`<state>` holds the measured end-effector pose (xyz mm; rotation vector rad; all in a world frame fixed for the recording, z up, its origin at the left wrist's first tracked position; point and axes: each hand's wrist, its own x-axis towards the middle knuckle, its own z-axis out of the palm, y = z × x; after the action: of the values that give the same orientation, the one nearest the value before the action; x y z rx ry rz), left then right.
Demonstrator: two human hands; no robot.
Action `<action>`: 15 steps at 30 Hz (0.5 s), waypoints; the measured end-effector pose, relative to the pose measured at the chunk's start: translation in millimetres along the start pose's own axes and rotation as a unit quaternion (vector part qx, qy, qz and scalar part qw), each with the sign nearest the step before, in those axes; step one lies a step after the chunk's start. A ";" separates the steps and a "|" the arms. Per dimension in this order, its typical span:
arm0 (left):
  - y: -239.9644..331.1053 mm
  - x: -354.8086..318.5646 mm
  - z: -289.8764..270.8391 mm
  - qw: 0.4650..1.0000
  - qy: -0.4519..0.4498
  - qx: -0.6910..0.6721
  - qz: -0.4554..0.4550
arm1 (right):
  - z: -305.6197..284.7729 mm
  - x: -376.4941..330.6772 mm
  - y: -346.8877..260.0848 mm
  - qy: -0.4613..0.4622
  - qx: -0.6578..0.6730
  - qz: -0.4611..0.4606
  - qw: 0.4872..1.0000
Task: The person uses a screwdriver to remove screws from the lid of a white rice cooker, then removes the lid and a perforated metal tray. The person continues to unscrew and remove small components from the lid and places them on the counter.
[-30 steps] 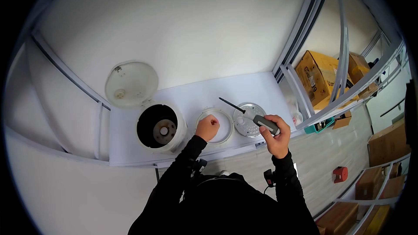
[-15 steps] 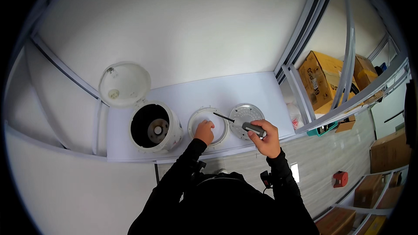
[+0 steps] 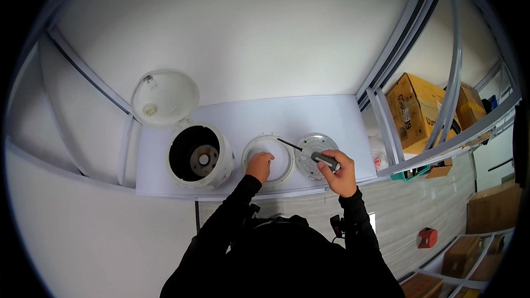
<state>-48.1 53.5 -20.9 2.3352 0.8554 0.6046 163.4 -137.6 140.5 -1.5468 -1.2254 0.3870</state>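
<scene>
My right hand (image 3: 344, 175) grips a screwdriver (image 3: 327, 161) by its grey handle; the dark shaft slants up and left over a round perforated metal plate (image 3: 315, 144). Inside the left part of a white plastic ring (image 3: 290, 174) rests my left hand (image 3: 259, 166), its fingers curled in, with anything in them hidden. A white rice cooker body (image 3: 225, 157) stands further left on the table. Its dark inside is bare of a pot and shows a round heating plate (image 3: 203, 159) with a pale centre. The domed lid (image 3: 165, 96) is swung up at the back.
The pale table (image 3: 248, 110) backs onto a white wall. Beyond its right end are metal frame posts (image 3: 386, 124), a yellow carton (image 3: 417, 110) and a teal crate (image 3: 411, 174). A red stool (image 3: 427, 238) stands on the floor, near shelves of brown boxes (image 3: 462, 255).
The whole view has shifted slightly, so the table things appear a little further right. Both hands keep nearly the same pose, and the screwdriver is still in my right hand.
</scene>
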 end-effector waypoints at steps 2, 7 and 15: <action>2.5 -0.8 -2.2 1.000 -0.006 -0.005 -0.006 | -0.9 2.7 -0.7 -0.004 -0.005 -0.003 1.000; 3.4 -0.4 -8.3 0.998 -0.021 -0.045 -0.047 | 1.0 4.7 0.1 -0.016 0.004 0.007 1.000; 11.8 -4.3 -17.9 0.994 -0.012 -0.086 -0.074 | -1.0 4.2 -3.4 -0.018 0.014 0.012 1.000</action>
<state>-56.4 49.5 -1.1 2.1006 0.9189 0.5631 164.2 -135.0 145.2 -1.5377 -1.2259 0.4473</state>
